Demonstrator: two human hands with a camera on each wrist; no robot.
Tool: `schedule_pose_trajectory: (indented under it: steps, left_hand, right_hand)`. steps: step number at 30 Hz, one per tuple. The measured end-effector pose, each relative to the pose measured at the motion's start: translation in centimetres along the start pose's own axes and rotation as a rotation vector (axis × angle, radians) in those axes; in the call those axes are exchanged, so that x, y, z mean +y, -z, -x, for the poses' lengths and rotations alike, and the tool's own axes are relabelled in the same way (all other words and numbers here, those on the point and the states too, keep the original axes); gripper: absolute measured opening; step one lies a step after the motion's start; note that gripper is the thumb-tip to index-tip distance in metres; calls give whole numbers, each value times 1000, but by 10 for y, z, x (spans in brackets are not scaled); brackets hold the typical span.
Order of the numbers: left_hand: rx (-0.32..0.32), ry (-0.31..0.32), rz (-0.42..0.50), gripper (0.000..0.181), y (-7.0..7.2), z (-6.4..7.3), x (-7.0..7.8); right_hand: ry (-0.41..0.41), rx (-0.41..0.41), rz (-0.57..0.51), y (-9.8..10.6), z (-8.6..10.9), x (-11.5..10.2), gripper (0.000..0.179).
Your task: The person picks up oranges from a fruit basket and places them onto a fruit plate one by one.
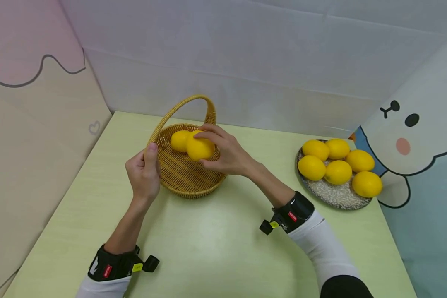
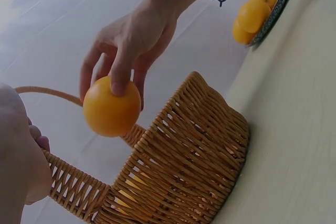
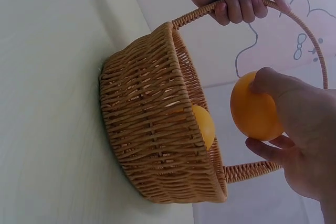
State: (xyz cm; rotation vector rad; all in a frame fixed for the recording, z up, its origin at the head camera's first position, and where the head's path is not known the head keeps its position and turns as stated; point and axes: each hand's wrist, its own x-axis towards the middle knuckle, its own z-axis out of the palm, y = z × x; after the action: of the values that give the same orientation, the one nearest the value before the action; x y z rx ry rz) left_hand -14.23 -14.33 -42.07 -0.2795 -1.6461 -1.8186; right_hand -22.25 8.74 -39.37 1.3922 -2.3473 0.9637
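Observation:
My left hand [image 1: 144, 174] grips the handle [image 3: 199, 16] of a brown wicker basket [image 1: 188, 182] on its left side, fingers curled round it. Above the basket's opening, my right hand [image 1: 227, 151] holds a yellow lemon [image 1: 200, 147] between thumb and fingers. In the right wrist view this lemon [image 3: 255, 107] is clear of the rim. Another lemon [image 1: 179, 141] lies inside the basket, partly behind the held one in the head view; the right wrist view shows it [image 3: 205, 126] peeking over the rim. The basket stands on the table.
At the table's right side, a speckled grey plate [image 1: 337, 196] bears several lemons [image 1: 338, 172]. A pale wall covering [image 1: 246, 74] rises behind the table's back edge, with cartoon figures at both sides. The light green tabletop [image 1: 208, 248] extends toward me.

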Motion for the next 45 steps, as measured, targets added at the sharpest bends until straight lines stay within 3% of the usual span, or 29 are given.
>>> schedule_pose_trajectory:
  steps: [10,19,26,30,37,45]
  left_hand:
    - [-3,-3,-5,58,0,0,0]
    - [-6,6,-11,58,0,-1,0]
    - [-11,-2,-38,57,0,-2,-1]
    - [-9,-1,-51,57,0,-1,-1]
    - [-9,8,-27,57,-1,-1,-1]
    - [-9,3,-22,58,-1,-1,1]
  right_hand:
    - [-14,100,-4,33,39,8,60]
    - [-77,164,35,64,83,15,64]
    - [-118,251,76,90,104,-8,64]
    - [-182,259,108,100,122,-7,65]
    - [-323,243,170,120,170,14,70]
    - [-443,264,259,145,216,13,71]
